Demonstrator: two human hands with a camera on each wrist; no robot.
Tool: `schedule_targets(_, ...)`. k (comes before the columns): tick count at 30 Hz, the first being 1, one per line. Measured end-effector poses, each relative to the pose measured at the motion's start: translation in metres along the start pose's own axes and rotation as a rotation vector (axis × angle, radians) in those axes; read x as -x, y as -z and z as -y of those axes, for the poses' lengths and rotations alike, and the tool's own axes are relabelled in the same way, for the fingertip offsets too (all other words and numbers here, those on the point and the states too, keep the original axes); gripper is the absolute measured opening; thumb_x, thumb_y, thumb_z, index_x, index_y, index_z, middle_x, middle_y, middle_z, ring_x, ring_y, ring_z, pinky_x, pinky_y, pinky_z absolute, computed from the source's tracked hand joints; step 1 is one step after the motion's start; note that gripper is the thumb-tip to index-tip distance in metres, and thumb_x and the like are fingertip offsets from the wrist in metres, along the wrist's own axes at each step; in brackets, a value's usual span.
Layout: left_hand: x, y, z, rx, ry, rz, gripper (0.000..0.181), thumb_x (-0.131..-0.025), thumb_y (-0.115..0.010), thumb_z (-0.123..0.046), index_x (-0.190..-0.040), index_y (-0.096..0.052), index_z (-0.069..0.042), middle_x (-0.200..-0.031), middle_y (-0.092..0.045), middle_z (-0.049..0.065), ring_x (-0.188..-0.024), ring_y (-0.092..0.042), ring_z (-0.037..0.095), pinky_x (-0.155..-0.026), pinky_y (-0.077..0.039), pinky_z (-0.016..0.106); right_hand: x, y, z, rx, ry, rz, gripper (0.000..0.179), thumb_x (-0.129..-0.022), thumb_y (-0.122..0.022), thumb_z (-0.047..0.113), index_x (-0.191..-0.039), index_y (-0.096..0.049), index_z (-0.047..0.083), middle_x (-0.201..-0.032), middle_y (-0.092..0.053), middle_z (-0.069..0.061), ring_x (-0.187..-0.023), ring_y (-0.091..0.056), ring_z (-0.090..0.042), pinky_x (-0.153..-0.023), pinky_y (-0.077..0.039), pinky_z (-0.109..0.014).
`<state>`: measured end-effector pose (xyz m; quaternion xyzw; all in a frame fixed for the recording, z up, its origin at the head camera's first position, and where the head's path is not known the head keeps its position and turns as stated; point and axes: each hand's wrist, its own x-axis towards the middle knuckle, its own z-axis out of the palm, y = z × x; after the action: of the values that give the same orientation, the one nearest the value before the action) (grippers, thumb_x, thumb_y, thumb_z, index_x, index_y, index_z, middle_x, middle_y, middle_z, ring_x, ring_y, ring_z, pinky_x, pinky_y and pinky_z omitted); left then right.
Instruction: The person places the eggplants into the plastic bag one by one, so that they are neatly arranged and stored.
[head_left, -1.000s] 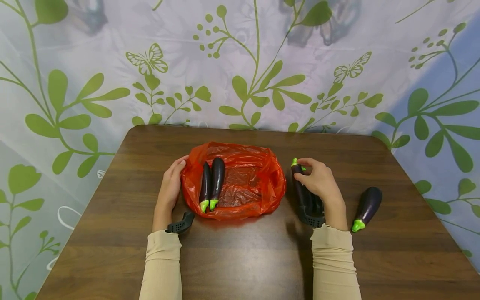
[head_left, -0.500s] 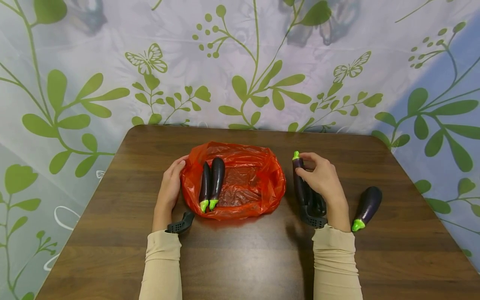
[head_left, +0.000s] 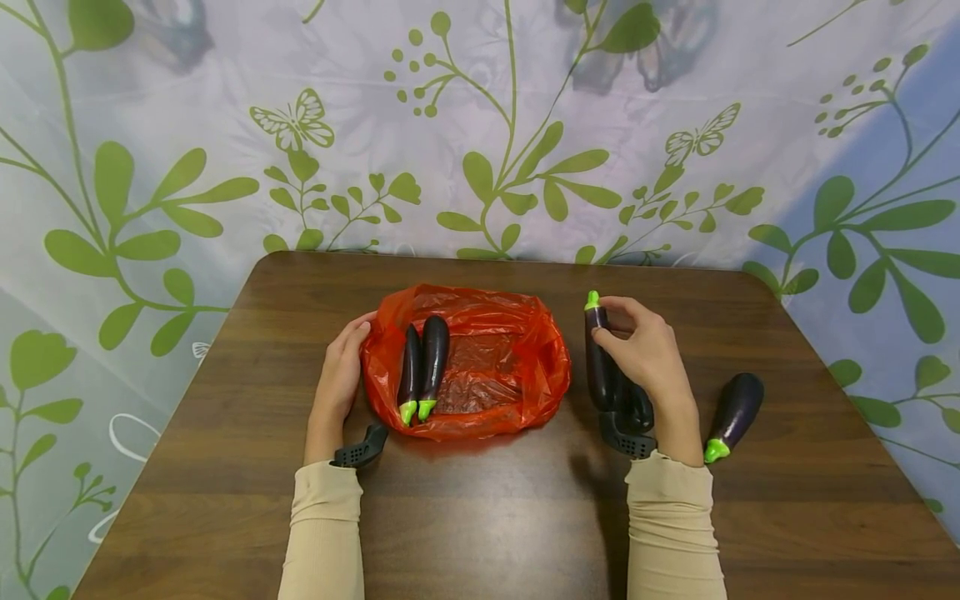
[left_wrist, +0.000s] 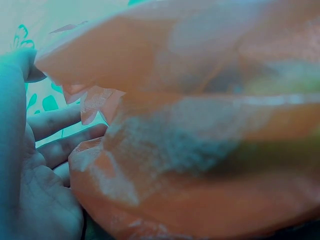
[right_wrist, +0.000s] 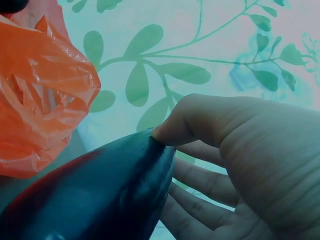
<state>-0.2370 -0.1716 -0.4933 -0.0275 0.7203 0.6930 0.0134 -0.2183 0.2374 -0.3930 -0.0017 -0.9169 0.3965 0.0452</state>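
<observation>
My right hand (head_left: 641, 350) pinches a dark purple eggplant (head_left: 597, 367) between thumb and fingers, just below its bright green stem. The right wrist view shows the same eggplant (right_wrist: 100, 185), large and glossy, with the thumb on its upper end. Partly under that hand lies another eggplant (head_left: 640, 408), mostly hidden. My left hand (head_left: 341, 371) rests its fingers against the left side of an open red plastic bag (head_left: 551, 358). In the left wrist view its fingers (left_wrist: 65, 147) are extended beside the bag (left_wrist: 150, 185). Inside the bag, two eggplants (head_left: 433, 362) lie side by side, stems towards me.
One more eggplant (head_left: 735, 412) lies on the wooden table (head_left: 480, 517) to the right of my right wrist. Behind the table hangs a patterned cloth (head_left: 480, 125) with green leaves and butterflies. Each wrist wears a black band mount (head_left: 362, 447).
The pinched eggplant's stem end has shifted away from me and upward in the head view, and my right hand has moved with it. My left hand and the bag have stayed put.
</observation>
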Motion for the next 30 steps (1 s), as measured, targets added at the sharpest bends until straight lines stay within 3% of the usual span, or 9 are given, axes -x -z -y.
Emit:
schedule_targets(21, -0.001, 0.000, 0.001, 0.011, 0.000, -0.006, 0.053, -0.111, -0.037, -0.046, -0.152, -0.050, -0.015, -0.154, -0.049, 0.006, -0.138, -0.046, 0.023, -0.123, -0.032, 0.043, 0.002, -0.002, 0.013, -0.101, 0.035, -0.043, 0.047, -0.098, -0.067, 0.017, -0.144, -0.058, 0.011, -0.139, -0.063, -0.020, -0.121, -0.066, -0.042, -0.091, -0.057, -0.055)
schedule_targets(30, -0.001, 0.000, 0.001, 0.015, -0.005, -0.004, 0.053, -0.111, -0.037, -0.046, -0.152, -0.050, -0.015, -0.154, -0.049, 0.005, -0.138, -0.046, 0.022, -0.123, -0.032, 0.043, 0.002, -0.005, 0.019, -0.102, 0.089, -0.062, 0.041, -0.100, -0.065, 0.015, -0.140, -0.062, 0.012, -0.139, -0.063, -0.019, -0.123, -0.065, -0.039, -0.097, -0.055, -0.054)
